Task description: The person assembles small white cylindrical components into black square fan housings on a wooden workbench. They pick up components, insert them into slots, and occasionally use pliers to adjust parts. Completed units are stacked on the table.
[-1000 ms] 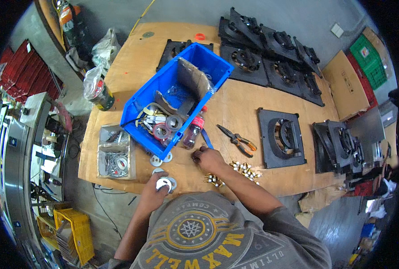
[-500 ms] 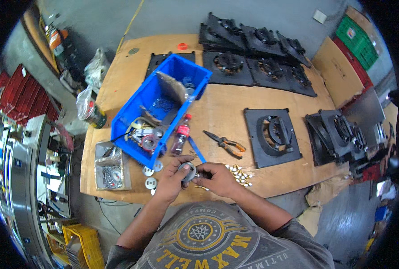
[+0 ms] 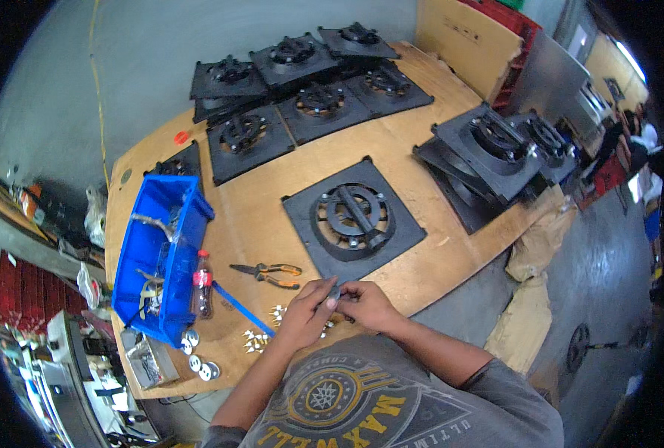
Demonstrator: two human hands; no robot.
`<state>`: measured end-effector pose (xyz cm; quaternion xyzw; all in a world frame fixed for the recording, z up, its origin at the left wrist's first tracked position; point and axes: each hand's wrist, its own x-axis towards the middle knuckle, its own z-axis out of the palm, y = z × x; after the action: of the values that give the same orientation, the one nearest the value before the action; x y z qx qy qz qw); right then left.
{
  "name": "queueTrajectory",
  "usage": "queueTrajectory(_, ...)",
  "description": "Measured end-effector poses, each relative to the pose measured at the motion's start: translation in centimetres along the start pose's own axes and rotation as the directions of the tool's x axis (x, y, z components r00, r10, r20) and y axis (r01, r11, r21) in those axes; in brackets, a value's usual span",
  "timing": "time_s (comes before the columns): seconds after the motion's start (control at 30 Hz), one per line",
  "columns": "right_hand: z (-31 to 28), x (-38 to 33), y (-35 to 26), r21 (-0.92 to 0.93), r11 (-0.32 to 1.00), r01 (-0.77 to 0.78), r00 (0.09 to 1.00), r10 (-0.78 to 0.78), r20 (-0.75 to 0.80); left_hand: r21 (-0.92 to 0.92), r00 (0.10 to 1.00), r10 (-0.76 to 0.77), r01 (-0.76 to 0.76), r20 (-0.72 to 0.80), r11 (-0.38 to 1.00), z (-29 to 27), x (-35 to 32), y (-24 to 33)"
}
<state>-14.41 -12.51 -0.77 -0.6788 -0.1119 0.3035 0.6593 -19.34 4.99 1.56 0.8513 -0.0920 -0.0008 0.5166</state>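
1. Wooden counter (image 3: 257, 224); carries a black burner plate (image 3: 356, 213);
2. Left hand (image 3: 307, 312); closed around a grey disc (image 3: 334, 293);
3. Right hand (image 3: 369, 306); fingers bunched narrowly at the disc; cannot tell whether they grip it;
4. Grey disc; partly hidden, near the burner plate's closest corner.
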Motion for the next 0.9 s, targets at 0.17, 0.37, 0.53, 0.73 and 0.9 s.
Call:
queueTrajectory(0.17, -7.2, -0.3, 3.8, 0.04, 0.996, -0.076, 0.973, 0.083, -0.215, 0.196, 0.939, -0.192, 0.139, 0.284, 0.971, 5.7, 7.5, -0.2)
queueTrajectory(0.37, -11.2, 1.1, 4.6, 0.061, 0.995, -0.082, 0.945, 0.098, -0.313, 0.526, 0.96, 0.275, -0.259, 0.049, 0.81, 9.8, 12.8, -1.5)
queueTrajectory(0.53, -13.6, 1.4, 6.5, 0.027, 0.996, -0.084, 0.939, 0.088, -0.331, 0.627, 0.979, 0.201, -0.176, 0.031, 0.759, 10.6, 14.0, -0.6)
queueTrajectory(0.73, -13.0, 3.5, 8.6, 0.121, 0.991, -0.057, 0.979, 0.08, -0.189, 0.63, 0.952, 0.302, -0.264, 0.049, 0.73, 10.6, 15.0, -1.4)
queueTrajectory(0.9, -11.8, 6.8, 10.5, 0.214, 0.977, 0.018, 0.955, 0.047, -0.292, 0.547, 0.964, 0.263, -0.206, -0.027, 0.811, 9.5, 15.1, -2.1)
